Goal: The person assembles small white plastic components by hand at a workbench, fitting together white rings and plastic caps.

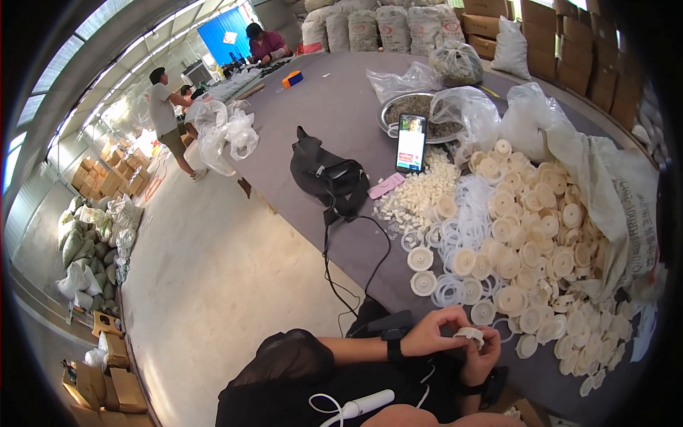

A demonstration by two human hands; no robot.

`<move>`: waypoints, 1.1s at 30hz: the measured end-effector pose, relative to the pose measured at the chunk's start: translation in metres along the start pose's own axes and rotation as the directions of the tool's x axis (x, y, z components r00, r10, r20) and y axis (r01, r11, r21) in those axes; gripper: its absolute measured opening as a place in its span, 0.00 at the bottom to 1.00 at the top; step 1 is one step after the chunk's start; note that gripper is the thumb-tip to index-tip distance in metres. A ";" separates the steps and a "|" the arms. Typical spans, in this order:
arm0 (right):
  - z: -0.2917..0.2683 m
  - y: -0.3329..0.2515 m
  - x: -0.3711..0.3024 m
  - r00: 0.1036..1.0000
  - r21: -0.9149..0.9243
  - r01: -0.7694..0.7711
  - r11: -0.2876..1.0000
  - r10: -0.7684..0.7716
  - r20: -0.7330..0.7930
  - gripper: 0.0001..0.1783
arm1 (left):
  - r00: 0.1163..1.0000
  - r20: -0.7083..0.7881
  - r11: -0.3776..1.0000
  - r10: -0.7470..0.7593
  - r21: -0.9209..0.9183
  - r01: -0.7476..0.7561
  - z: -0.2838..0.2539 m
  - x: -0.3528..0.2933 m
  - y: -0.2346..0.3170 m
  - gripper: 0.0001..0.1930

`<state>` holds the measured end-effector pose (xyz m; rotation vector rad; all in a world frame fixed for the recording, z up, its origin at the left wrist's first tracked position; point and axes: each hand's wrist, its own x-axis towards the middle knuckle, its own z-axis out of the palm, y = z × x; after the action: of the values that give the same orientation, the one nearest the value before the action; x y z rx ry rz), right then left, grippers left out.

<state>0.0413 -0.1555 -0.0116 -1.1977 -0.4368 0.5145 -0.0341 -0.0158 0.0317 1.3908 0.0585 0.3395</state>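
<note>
Between the fingers of both hands, just past the near edge of the table, is a round cream plastic cap (469, 334). My left hand (431, 334) pinches it from the left, and my right hand (482, 356) grips it from the right. Beyond my hands spreads a large heap of similar cream caps (530, 249). Translucent white rings (466, 213) lie in a pile along its left side. Small cream plugs (423, 188) form another pile farther back. A few loose caps (422, 283) rest on the table left of the rings.
A phone (411, 142) stands lit before a metal bowl (398, 107) of brownish bits. A black bag (327, 174) with trailing cables lies on the grey table (284, 92). Plastic bags and a white woven sack (619, 206) border the heap. Two people work at the far left.
</note>
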 end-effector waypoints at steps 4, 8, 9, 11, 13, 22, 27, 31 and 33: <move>0.005 0.007 0.002 0.995 0.062 -0.101 0.993 0.102 -0.007 0.16 | 0.996 -0.072 0.977 0.043 0.212 -0.027 -0.002 -0.003 -0.001 0.08; 0.016 0.007 0.008 0.999 0.104 -0.048 0.993 0.050 -0.015 0.15 | 0.993 -0.116 0.977 0.000 0.212 0.025 -0.003 -0.001 -0.003 0.09; 0.017 0.006 0.011 0.999 0.072 -0.038 0.997 0.040 -0.035 0.13 | 0.987 -0.137 0.982 -0.084 0.156 0.105 -0.003 0.002 -0.004 0.09; 0.009 0.014 0.010 0.997 0.043 -0.038 0.998 0.041 -0.059 0.14 | 0.989 -0.141 0.984 -0.053 0.159 0.076 -0.003 0.006 -0.007 0.09; 0.004 0.021 0.006 0.996 0.024 -0.043 0.999 0.045 -0.076 0.15 | 0.988 -0.151 0.984 -0.026 0.171 0.052 -0.005 0.006 -0.011 0.10; 0.009 -0.001 0.006 0.993 -0.327 0.038 0.944 -0.073 -0.096 0.14 | 0.947 -0.014 0.932 -0.320 -0.185 0.312 -0.012 0.013 -0.020 0.10; 0.012 -0.014 0.017 0.997 -0.409 0.069 0.910 -0.081 -0.013 0.16 | 0.928 0.149 0.920 -0.341 -0.151 0.362 -0.032 0.020 -0.008 0.14; 0.015 -0.021 0.019 0.988 -0.456 0.081 0.886 -0.012 0.153 0.18 | 0.940 -0.027 0.918 -0.339 -0.228 0.324 -0.035 0.008 -0.008 0.11; 0.015 -0.018 0.020 0.990 -0.372 0.055 0.927 -0.003 0.139 0.22 | 0.913 -0.156 0.914 -0.376 -0.222 0.338 -0.047 0.017 -0.002 0.09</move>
<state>0.0514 -0.1377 0.0111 -1.5267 -0.6918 0.5022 -0.0289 0.0328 0.0239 1.1241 0.4304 0.1667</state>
